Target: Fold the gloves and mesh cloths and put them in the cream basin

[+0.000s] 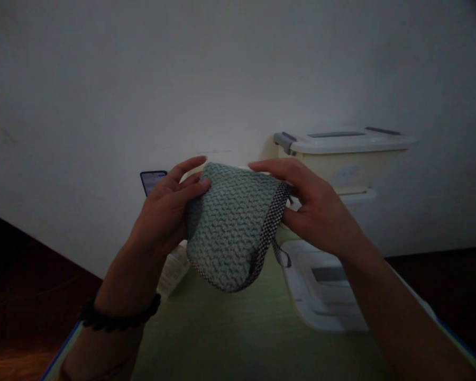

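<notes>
A pale green textured cloth (234, 227) with a black-and-white checked border hangs between my hands, above the table. My left hand (170, 203) pinches its left edge, the thumb lying on the front face. On the right, my right hand (311, 201) grips the checked edge, its thumb and fingers partly behind the cloth. A small checked hanging loop (281, 255) dangles below the right hand. The cloth's lower edge curves and droops. Its back side is hidden from me.
A cream storage box (333, 169) with a white lid and grey latches stands by the wall at right. Nearer lies a white lid (321, 309) on the green table (222, 338). A phone (150, 180) and a white printed packet (172, 272) are partly behind my left hand.
</notes>
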A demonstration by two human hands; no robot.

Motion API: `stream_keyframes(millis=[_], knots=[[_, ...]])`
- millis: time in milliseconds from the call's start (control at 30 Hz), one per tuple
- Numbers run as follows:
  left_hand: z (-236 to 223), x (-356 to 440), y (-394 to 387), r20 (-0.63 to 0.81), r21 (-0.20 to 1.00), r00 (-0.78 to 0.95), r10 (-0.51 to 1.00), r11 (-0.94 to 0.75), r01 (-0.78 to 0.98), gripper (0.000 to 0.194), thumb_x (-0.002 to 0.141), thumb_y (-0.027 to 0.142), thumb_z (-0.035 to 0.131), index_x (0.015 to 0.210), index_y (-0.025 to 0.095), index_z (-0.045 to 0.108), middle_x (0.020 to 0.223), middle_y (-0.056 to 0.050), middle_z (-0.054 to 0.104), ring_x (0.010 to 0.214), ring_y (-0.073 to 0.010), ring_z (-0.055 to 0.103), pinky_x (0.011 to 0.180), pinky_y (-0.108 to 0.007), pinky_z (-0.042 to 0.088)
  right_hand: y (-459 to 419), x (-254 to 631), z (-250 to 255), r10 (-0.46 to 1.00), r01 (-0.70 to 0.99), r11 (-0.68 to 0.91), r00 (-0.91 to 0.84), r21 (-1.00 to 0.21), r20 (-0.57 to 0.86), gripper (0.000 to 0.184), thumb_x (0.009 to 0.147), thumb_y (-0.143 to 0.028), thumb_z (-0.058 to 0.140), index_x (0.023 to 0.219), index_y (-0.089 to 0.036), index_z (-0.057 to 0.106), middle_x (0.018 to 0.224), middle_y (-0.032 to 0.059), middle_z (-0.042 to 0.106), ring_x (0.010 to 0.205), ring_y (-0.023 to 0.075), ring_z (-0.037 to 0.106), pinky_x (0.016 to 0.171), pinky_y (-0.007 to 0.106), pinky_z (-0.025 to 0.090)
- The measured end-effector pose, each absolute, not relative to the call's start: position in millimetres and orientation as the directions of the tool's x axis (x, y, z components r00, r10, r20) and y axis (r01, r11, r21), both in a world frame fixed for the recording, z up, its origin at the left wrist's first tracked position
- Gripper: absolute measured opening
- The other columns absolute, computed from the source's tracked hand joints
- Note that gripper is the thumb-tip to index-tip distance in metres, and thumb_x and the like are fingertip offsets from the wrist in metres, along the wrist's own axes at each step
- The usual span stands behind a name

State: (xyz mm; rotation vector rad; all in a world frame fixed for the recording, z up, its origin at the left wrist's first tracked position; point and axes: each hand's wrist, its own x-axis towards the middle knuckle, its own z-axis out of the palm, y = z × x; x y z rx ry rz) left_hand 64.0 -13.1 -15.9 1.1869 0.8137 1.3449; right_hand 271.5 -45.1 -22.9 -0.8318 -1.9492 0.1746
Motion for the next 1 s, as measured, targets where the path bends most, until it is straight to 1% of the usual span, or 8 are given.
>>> stream_keyframes(millis=[67,133,300,467,633,767,867,1000], knots=[[-16,64,-12,0.188,0.944,0.107,0.976,-0.15,-0.294,0.035,0.074,0.005,0.062,0.105,0.02,0.061,0.098,-0.003,0.067,0.082,-0.0137,0.064,0.065,-0.02,0.054,-46,272,-22,0.574,0.513,0.768,-0.285,-0.383,0.768,0.045,0.077,-0.004,0.054,0.113,-0.03,0.062,0.12,0.0038,0.057,0.116,0.0225,0.051,0.099,0.043,0.04],[-17,63,-11,0.193,0.94,0.114,0.974,-0.151,-0.305,0.033,0.075,0.005,0.061,0.104,0.02,0.062,0.1,-0.003,0.066,0.083,-0.0132,0.063,0.066,-0.019,0.053,-47,273,-21,0.574,0.51,0.765,-0.264,-0.393,0.775,0.041,0.08,-0.004,0.05,0.109,-0.029,0.064,0.114,0.0034,0.061,0.111,0.0214,0.055,0.098,0.042,0.042],[-19,61,-10,0.216,0.948,0.177,0.96,-0.163,-0.273,0.037,0.072,0.011,0.068,0.107,0.02,0.061,0.099,-0.003,0.067,0.086,-0.0151,0.063,0.069,-0.023,0.052,-45,272,-22,0.654,0.436,0.726,-0.197,-0.532,0.731,0.039,0.085,-0.005,0.044,0.111,-0.026,0.064,0.11,0.0003,0.067,0.106,0.02,0.059,0.097,0.043,0.043],[-20,54,-8,0.177,0.982,0.313,0.933,-0.143,-0.126,0.047,0.067,0.014,0.074,0.112,0.016,0.061,0.093,-0.005,0.069,0.084,-0.0171,0.064,0.075,-0.029,0.052,-46,273,-21,0.708,0.329,0.693,-0.148,-0.641,0.69,0.035,0.086,-0.01,0.048,0.109,-0.03,0.065,0.112,-0.0024,0.066,0.106,0.0194,0.06,0.095,0.04,0.046],[-19,47,-8,0.155,0.976,0.461,0.874,-0.206,0.063,0.028,0.073,0.025,0.071,0.099,0.014,0.069,0.089,-0.008,0.07,0.077,-0.0189,0.064,0.072,-0.031,0.052,-47,277,-19,0.749,0.252,0.66,-0.157,-0.707,0.644,0.029,0.084,-0.014,0.054,0.105,-0.029,0.066,0.108,-0.0026,0.067,0.101,0.0193,0.062,0.091,0.037,0.049],[-18,47,-10,0.18,0.972,0.414,0.892,-0.226,0.064,0.016,0.076,0.027,0.068,0.087,0.015,0.07,0.086,-0.006,0.069,0.076,-0.0177,0.063,0.074,-0.032,0.052,-47,292,-15,0.759,0.404,0.647,-0.262,-0.647,0.596,0.031,0.085,-0.012,0.05,0.106,-0.027,0.067,0.101,-0.0005,0.069,0.093,0.0189,0.064,0.082,0.035,0.052],[-15,50,-15,0.228,0.956,0.355,0.907,-0.277,0.094,0.013,0.076,0.028,0.067,0.08,0.017,0.071,0.081,-0.004,0.069,0.075,-0.0165,0.063,0.069,-0.027,0.051,-49,307,-10,0.768,0.56,0.64,-0.49,-0.527,0.412,0.039,0.083,-0.009,0.049,0.114,-0.027,0.064,0.104,-0.001,0.069,0.094,0.0187,0.064,0.082,0.035,0.052],[-12,56,-26,0.224,0.93,0.382,0.897,-0.314,0.191,0.013,0.075,0.031,0.069,0.08,0.019,0.071,0.075,-0.002,0.069,0.066,-0.0152,0.063,0.053,-0.021,0.047,-54,311,-6,0.765,0.595,0.641,-0.44,-0.485,0.471,0.032,0.085,-0.015,0.051,0.111,-0.024,0.065,0.109,0.0005,0.069,0.099,0.0192,0.062,0.086,0.034,0.05]])
